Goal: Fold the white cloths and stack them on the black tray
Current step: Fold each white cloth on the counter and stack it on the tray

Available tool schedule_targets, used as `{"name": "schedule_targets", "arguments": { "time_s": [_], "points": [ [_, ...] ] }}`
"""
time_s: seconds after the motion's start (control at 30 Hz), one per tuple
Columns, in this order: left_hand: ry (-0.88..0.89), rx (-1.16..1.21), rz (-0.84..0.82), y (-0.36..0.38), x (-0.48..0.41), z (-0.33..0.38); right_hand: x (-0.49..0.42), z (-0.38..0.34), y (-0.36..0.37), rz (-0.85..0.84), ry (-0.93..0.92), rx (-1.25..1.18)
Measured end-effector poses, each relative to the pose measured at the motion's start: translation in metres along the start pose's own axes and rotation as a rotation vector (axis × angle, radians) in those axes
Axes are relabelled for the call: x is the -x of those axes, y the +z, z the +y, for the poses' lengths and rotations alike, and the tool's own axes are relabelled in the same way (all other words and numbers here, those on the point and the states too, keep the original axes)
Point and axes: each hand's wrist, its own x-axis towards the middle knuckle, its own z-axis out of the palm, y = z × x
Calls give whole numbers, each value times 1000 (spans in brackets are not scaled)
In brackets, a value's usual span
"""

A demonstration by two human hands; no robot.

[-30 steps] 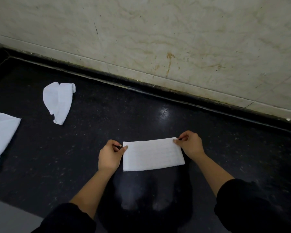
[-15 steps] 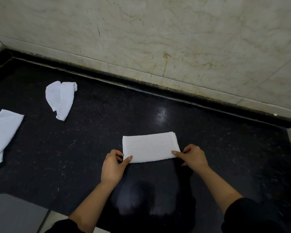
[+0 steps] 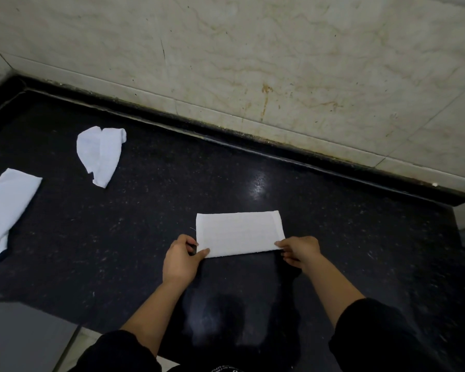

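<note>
Both my hands pinch the folded cloth's (image 3: 239,233) near corners, left hand (image 3: 181,257) at 7, right hand (image 3: 301,251) at 5. Uneven lift and the fold probably flops open. No tray visible.

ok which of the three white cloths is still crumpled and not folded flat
The crumpled cloth at the far left, nearest the wall. The long cloth at the left edge lies flat, and the folded cloth between both hands is a neat rectangle.

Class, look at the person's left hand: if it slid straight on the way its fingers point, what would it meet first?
The left hand points right, so it would meet the folded white cloth it already touches.
</note>
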Motion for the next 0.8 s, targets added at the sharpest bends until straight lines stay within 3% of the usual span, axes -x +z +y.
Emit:
{"name": "schedule_targets", "arguments": {
  "time_s": [0.17, 0.3, 0.43, 0.57, 0.8],
  "points": [
    [-25, 12, -9, -5, -4, -1, 0, -2, 2, -64, -17, -127],
    [-79, 70, -18, -8, -6, -1, -3, -1, 6, -13, -47, -172],
    [-198, 278, -13, -14, -8, 0, 2, -8, 6, 26, -100, -121],
    [-221, 336, -42, -15, -7, -1, 15, -20, 17, 0, -240, -74],
    [-244, 399, -68, -15, -9, -4, 41, -31, 71, -86, -499, 211]
  ]
}}
